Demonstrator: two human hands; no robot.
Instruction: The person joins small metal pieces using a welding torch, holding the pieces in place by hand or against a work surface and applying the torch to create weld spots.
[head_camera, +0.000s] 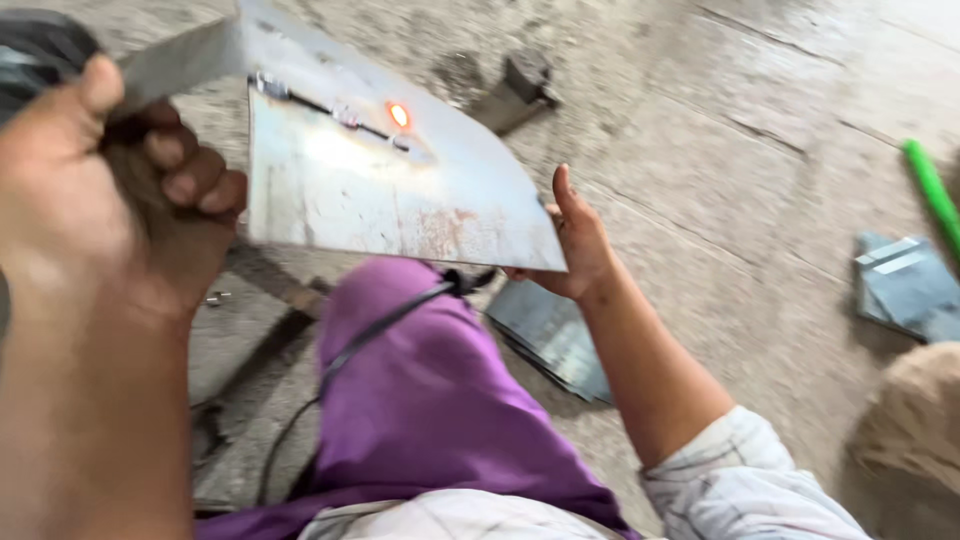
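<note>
The left hand (120, 190), closest to the camera and blurred, is closed around the upper left corner of a welded steel plate (400, 190), fingers curled over its edge. The right hand (575, 245) props the plate's lower right corner with fingers pressed together and extended, so the plate hangs tilted in the air above a purple-clad knee (420, 390) and the concrete floor (720, 200). One weld spot (399, 114) glows orange on the seam; heat spreading toward bare fingers could burn them, and the light right-side support could let the plate slip. Counted: one held plate, one glowing spot, one black cable (370, 335), two stacks of plates on the floor (555, 335) (905, 285), one green rod (932, 190).
</note>
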